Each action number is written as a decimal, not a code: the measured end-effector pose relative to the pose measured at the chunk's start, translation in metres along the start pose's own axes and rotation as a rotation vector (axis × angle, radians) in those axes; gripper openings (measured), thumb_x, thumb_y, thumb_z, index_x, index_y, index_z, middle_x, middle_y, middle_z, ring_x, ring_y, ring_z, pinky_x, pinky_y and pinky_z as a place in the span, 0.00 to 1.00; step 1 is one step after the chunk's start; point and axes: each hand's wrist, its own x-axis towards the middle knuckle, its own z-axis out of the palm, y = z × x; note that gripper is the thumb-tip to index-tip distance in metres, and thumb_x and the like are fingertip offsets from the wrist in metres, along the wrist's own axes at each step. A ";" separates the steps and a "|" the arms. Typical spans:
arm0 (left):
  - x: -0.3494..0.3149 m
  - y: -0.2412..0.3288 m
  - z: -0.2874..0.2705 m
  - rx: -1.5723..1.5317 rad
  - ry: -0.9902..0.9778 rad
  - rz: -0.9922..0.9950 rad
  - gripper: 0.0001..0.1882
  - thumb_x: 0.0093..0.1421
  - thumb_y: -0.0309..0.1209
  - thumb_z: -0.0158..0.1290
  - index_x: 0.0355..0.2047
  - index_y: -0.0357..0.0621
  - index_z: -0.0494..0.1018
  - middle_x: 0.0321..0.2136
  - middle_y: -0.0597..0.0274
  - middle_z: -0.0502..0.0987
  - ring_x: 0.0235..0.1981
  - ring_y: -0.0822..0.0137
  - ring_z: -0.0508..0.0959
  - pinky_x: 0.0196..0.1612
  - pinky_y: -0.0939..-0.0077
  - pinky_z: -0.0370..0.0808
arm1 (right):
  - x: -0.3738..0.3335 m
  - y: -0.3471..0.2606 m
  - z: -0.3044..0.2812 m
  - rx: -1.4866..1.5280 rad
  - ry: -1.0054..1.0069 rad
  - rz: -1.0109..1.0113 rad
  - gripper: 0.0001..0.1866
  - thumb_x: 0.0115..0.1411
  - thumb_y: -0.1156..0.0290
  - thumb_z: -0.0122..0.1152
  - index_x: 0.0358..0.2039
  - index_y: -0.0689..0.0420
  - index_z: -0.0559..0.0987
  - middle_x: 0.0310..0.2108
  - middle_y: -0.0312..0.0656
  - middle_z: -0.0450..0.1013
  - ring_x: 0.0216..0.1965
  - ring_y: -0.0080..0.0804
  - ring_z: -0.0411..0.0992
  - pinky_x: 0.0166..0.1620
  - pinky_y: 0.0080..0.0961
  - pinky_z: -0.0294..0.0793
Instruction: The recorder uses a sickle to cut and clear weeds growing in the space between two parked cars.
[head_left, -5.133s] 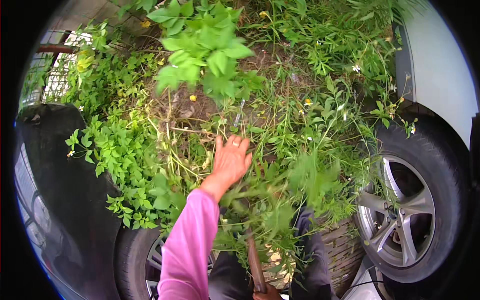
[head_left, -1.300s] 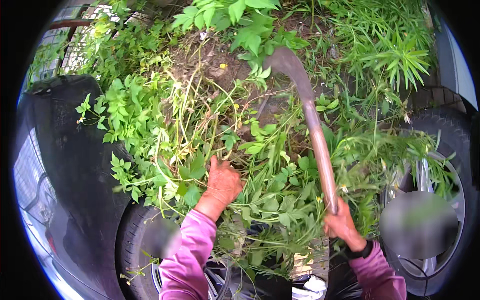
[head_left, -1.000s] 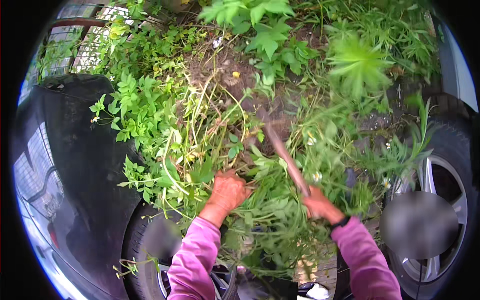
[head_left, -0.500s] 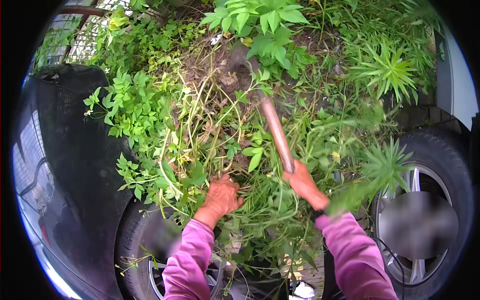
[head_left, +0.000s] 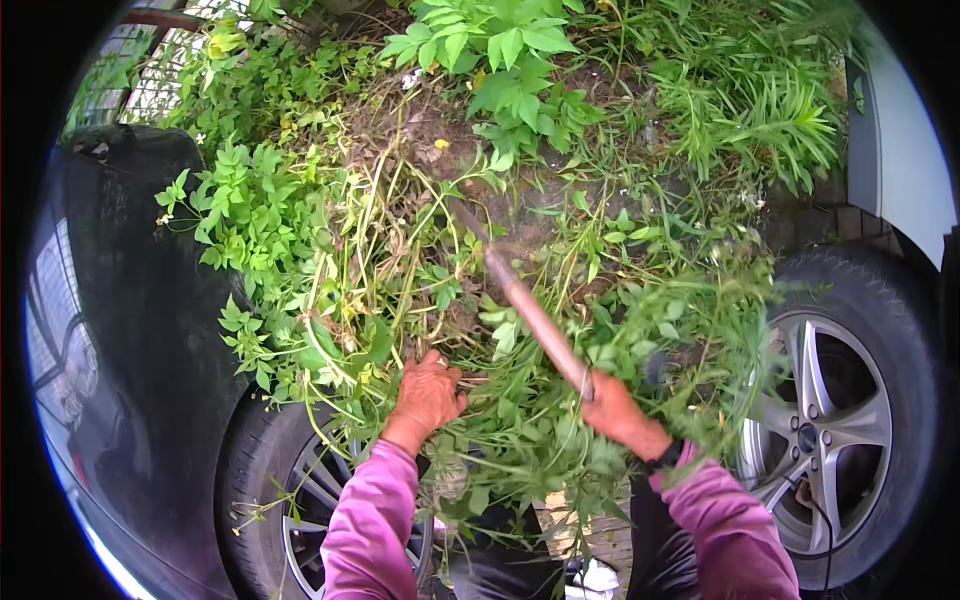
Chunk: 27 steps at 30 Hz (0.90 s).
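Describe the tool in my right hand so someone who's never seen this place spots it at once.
Start at the large silver-spoked wheel on the picture's right, then move left to your right hand. Gripped there is the tool, its brown handle slanting up and left toward bare soil. It is straight and far thicker than the thin green and tan stems around it.

Brown soil point(head_left: 512, 215) beneath tangled stems point(head_left: 395, 240), plus one yellow speck point(head_left: 441, 143).
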 end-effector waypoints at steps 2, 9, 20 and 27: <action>0.007 0.010 -0.006 0.003 0.005 0.023 0.18 0.45 0.45 0.47 0.29 0.45 0.70 0.28 0.63 0.72 0.42 0.67 0.63 0.43 0.61 0.60 | 0.032 0.026 -0.037 -0.189 0.141 -0.199 0.10 0.41 0.78 0.53 0.27 0.62 0.67 0.18 0.47 0.67 0.19 0.37 0.68 0.24 0.30 0.68; -0.004 0.005 -0.010 0.011 -0.080 -0.037 0.20 0.44 0.47 0.48 0.32 0.46 0.71 0.33 0.62 0.70 0.44 0.66 0.62 0.48 0.59 0.57 | -0.122 0.101 -0.114 -0.680 0.360 0.010 0.17 0.39 0.71 0.58 0.29 0.63 0.65 0.17 0.54 0.67 0.24 0.51 0.68 0.29 0.39 0.67; 0.010 0.033 0.017 0.234 -0.077 -0.040 0.25 0.47 0.46 0.46 0.43 0.47 0.66 0.46 0.57 0.64 0.53 0.59 0.56 0.54 0.51 0.43 | -0.204 0.061 -0.077 0.191 0.382 0.280 0.14 0.41 0.75 0.55 0.31 0.61 0.68 0.17 0.34 0.64 0.13 0.20 0.62 0.16 0.20 0.62; 0.061 0.084 -0.017 0.296 -0.179 0.090 0.17 0.51 0.34 0.40 0.41 0.45 0.68 0.44 0.51 0.66 0.51 0.50 0.60 0.55 0.50 0.41 | -0.185 0.047 -0.052 0.893 0.539 0.224 0.09 0.43 0.80 0.51 0.27 0.60 0.64 0.16 0.35 0.62 0.14 0.20 0.61 0.17 0.16 0.62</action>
